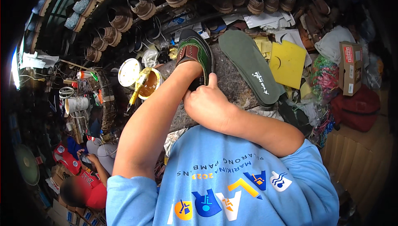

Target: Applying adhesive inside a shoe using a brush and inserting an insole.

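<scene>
A green, brown and black shoe (193,48) lies on the dark work surface in front of me, toe pointing away. My left hand (191,69) reaches into its opening, so its fingers are hidden inside. At the heel end, my right hand (209,105) is closed on the shoe, thumb up along the rim and the other fingers curled under. Just right of the shoe lie dark green insoles (247,62), apparently stacked, with white lettering on the heel. To the left stands an open tub of amber glue (154,86), a yellow-handled brush (138,88) resting across its rim.
A white lid (129,72) leans by the tub. Brown shoes (141,5) line racks at the back. Yellow sheets (287,64), a cardboard box (350,68) and a dark red bag (355,109) are at right. A white cup (76,106) and a seated person in red (89,186) are left.
</scene>
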Tool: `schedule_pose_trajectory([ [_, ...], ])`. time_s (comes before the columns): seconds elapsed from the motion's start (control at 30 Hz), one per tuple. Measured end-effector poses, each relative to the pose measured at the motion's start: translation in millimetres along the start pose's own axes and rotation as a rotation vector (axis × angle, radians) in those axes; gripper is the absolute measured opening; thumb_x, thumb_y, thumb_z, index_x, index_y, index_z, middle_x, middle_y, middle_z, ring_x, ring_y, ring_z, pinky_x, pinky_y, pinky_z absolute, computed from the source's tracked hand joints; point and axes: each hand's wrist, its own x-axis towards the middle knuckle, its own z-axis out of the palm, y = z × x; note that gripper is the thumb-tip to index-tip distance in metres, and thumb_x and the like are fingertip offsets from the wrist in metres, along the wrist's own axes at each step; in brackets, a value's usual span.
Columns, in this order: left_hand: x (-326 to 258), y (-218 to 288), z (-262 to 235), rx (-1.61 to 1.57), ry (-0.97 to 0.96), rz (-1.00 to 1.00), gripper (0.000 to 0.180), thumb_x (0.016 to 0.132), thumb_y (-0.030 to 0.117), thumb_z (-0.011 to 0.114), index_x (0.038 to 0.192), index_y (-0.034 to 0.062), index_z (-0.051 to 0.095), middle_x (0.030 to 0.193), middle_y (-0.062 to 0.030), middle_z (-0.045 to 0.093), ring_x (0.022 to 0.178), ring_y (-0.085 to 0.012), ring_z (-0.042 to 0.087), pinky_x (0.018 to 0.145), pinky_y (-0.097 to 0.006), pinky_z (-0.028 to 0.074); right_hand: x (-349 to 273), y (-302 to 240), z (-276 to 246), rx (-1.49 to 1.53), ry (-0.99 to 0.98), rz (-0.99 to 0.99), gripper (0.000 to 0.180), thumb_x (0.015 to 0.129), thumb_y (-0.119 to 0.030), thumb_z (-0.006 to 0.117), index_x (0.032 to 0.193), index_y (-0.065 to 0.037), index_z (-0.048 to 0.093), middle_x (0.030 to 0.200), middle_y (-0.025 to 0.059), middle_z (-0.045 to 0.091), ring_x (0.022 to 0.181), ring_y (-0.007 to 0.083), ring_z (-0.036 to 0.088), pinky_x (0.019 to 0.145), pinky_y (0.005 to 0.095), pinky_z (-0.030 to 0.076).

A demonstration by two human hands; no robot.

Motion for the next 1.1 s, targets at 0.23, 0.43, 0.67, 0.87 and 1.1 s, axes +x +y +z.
schedule_pose_trajectory([
  [0.23, -10.0, -29.4, 50.8, -0.062, 0.124, -0.113, 0.099, 0.088, 0.037, 0.072, 0.171, 0.0187, 0.020, 0.178, -0.0147, 0.013, 0.165, -0.0338, 0.010, 0.133, -0.042, 0.020, -2.0, -15.5, -0.9, 0.034, 0.030, -0.077, 0.006, 0.086, -0.010, 0.064, 0.086, -0.005, 0.066, 0.064, 0.0057, 0.067, 0.058, 0.0265, 0.070, 0.087, 0.0688, 0.038],
  [0.43, -19.5, 8.3, -12.5, -0.002, -0.073, -0.073, 0.092, 0.095, 0.040, 0.065, 0.172, 0.0200, 0.018, 0.178, -0.0141, 0.012, 0.165, -0.0348, 0.009, 0.134, -0.044, 0.014, -0.1, -1.4, -3.0, 0.016, -0.045, -0.013, 0.006, 0.086, -0.007, 0.063, 0.091, -0.003, 0.063, 0.063, 0.0060, 0.066, 0.059, 0.0267, 0.072, 0.089, 0.0670, 0.038],
  [0.67, -14.2, 1.3, 8.5, 0.042, -0.056, 0.006, 0.092, 0.096, 0.040, 0.064, 0.172, 0.0205, 0.016, 0.178, -0.0143, 0.012, 0.165, -0.0347, 0.009, 0.134, -0.044, 0.011, -2.8, 0.6, 0.7, 0.015, -0.008, -0.035, 0.007, 0.085, -0.007, 0.064, 0.090, -0.003, 0.063, 0.063, 0.0064, 0.066, 0.062, 0.0265, 0.072, 0.094, 0.0706, 0.037],
  [0.87, 18.6, -10.1, 11.3, 0.070, -0.040, 0.063, 0.092, 0.097, 0.040, 0.063, 0.172, 0.0209, 0.014, 0.179, -0.0145, 0.011, 0.165, -0.0347, 0.008, 0.134, -0.043, 0.009, -1.7, -4.1, -0.7, -0.020, -0.003, 0.002, 0.006, 0.085, -0.007, 0.064, 0.090, -0.003, 0.063, 0.066, 0.0081, 0.068, 0.063, 0.0273, 0.072, 0.091, 0.0672, 0.038],
  [1.1, 37.4, -15.5, 26.2, 0.098, -0.016, 0.119, 0.092, 0.098, 0.040, 0.062, 0.173, 0.0214, 0.011, 0.179, -0.0146, 0.010, 0.165, -0.0346, 0.007, 0.135, -0.043, 0.006, -2.2, -0.8, -3.3, -0.002, -0.006, -0.005, 0.007, 0.083, -0.007, 0.065, 0.089, -0.004, 0.063, 0.066, 0.0085, 0.068, 0.066, 0.0285, 0.072, 0.090, 0.0660, 0.038],
])
